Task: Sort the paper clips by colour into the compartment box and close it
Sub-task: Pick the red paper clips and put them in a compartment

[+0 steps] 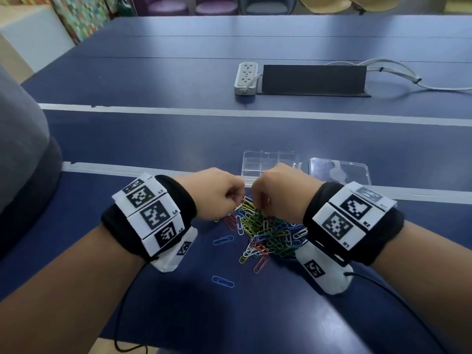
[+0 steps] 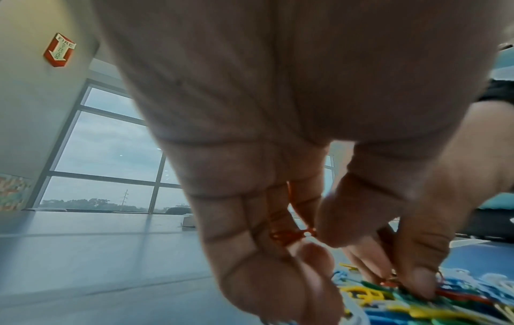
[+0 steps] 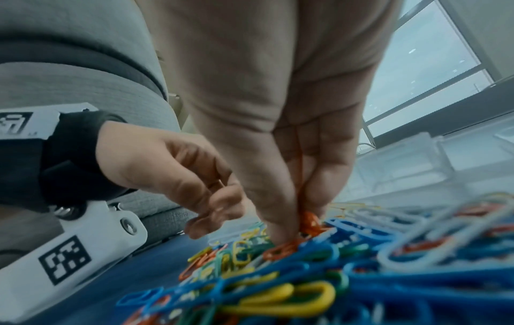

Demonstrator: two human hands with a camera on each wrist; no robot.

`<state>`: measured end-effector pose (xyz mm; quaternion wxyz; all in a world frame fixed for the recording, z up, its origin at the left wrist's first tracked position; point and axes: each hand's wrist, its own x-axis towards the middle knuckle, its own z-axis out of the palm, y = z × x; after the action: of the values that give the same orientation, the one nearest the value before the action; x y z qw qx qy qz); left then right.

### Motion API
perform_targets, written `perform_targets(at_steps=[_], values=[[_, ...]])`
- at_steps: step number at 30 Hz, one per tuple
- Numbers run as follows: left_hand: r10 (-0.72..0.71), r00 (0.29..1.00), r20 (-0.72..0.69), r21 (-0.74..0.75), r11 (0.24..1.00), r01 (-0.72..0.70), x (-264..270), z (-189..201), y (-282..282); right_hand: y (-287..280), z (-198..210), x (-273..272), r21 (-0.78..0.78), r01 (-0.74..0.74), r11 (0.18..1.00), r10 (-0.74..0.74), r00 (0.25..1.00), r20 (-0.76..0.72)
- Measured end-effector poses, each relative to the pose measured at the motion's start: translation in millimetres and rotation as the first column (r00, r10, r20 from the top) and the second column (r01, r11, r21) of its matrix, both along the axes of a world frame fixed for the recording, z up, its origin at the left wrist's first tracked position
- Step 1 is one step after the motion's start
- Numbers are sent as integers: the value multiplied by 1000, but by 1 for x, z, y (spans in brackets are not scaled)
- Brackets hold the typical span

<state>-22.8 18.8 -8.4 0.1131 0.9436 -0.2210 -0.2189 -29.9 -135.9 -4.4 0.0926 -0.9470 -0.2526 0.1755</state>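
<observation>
Both hands are down in the heap of paper clips [image 1: 268,233] on the table [image 1: 153,139]. The right hand [image 1: 278,190] pinches orange clips [image 3: 310,221] between fingertips; the left hand [image 1: 217,191] is curled around an orange clip [image 2: 289,235]. The compartment box [image 1: 268,162] sits open just beyond the knuckles, nearer the right hand, its lid [image 1: 339,169] alongside.
</observation>
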Motion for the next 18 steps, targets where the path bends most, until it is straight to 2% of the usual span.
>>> perform_targets(at_steps=[5,9,14,18], values=[[-30,1000,1,45,999,30,-9,-1,2,-2,-5,0,7,-9,1000,9,1000,-1],[-58,998,32,77,995,56,-12,-9,4,-12,-4,2,91,60,994,-55,997,-56],[-54,998,45,49,997,52,-8,-13,6,-29,-5,5,245,236,940,-187,961,-205],[-69,996,53,18,998,68,-4,-12,8,-36,-3,4,288,337,896,-222,904,-366]])
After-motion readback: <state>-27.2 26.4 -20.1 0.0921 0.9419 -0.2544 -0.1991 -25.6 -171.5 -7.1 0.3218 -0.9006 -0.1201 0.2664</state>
